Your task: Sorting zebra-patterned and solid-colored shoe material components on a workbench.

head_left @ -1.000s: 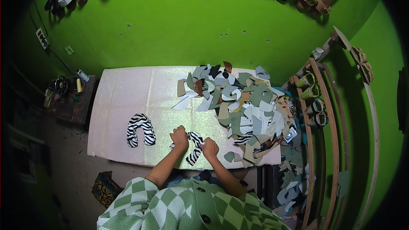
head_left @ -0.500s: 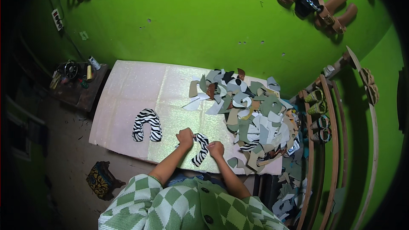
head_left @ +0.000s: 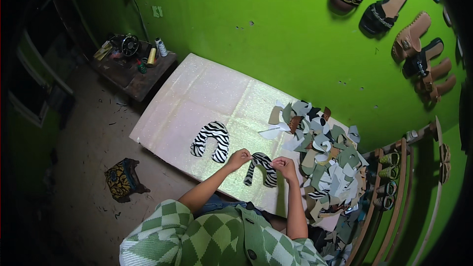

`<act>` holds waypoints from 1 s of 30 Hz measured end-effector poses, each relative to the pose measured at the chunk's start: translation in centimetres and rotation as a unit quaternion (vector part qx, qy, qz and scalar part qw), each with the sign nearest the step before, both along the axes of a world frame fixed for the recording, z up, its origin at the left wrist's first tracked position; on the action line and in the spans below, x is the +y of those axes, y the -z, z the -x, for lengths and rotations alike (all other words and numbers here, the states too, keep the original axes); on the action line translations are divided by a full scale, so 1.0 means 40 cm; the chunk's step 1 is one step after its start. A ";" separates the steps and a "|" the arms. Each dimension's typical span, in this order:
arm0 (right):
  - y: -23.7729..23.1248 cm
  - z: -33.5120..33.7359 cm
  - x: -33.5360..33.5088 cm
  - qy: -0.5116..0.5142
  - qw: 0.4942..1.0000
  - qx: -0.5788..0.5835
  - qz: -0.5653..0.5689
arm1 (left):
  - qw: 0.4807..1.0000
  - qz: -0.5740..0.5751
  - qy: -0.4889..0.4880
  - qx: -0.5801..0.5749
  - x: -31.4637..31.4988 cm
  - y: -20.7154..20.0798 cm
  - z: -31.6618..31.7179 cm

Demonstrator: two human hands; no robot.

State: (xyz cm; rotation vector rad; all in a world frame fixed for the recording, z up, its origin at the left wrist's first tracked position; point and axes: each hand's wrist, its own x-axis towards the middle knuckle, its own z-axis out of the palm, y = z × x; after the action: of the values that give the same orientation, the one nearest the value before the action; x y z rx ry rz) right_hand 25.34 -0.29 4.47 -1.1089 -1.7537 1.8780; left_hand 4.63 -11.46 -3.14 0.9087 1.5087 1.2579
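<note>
Over the front of the table, I hold a U-shaped zebra-print piece [head_left: 269, 171] by the sides of its curve, legs toward me. My left hand [head_left: 240, 159] pinches its left side between the fingertips. My right hand [head_left: 284, 168] pinches the right side near the top. Left of my left hand lies a second zebra-print arch [head_left: 219, 140], flat on the table, possibly several stacked pieces. To the right of my right hand spreads a heap of cut scraps [head_left: 340, 180] in grey, green, white and brown.
The table [head_left: 170, 98] has a shiny pale cover. A small dark table [head_left: 130, 81] with a sewing machine [head_left: 129, 45] and thread spools stands far left. A patterned stool [head_left: 120, 180] is on the floor. Sandals [head_left: 387, 12] hang on the green wall; a wooden rack [head_left: 387, 192] stands right.
My view has turned, so the scene sits tilted. The held piece, earlier partly covered and bent between my hands, now shows as a full arch with both legs visible.
</note>
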 end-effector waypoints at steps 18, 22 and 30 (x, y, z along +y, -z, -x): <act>-0.122 0.428 -0.017 -0.107 0.994 0.030 0.017 | 0.957 0.053 0.060 -0.279 -0.120 -0.197 0.445; -0.092 0.455 -0.031 -0.096 0.994 0.006 0.051 | 0.972 0.050 0.064 -0.220 -0.123 -0.191 0.480; -0.016 0.464 -0.048 -0.060 0.998 -0.009 0.006 | 0.989 0.050 0.049 -0.130 -0.108 -0.194 0.494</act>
State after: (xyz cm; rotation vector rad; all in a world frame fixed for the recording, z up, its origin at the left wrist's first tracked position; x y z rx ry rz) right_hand 6.80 -2.22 5.11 -1.0487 -1.8597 1.9565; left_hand -15.14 -15.76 4.61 0.7146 1.2931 1.1691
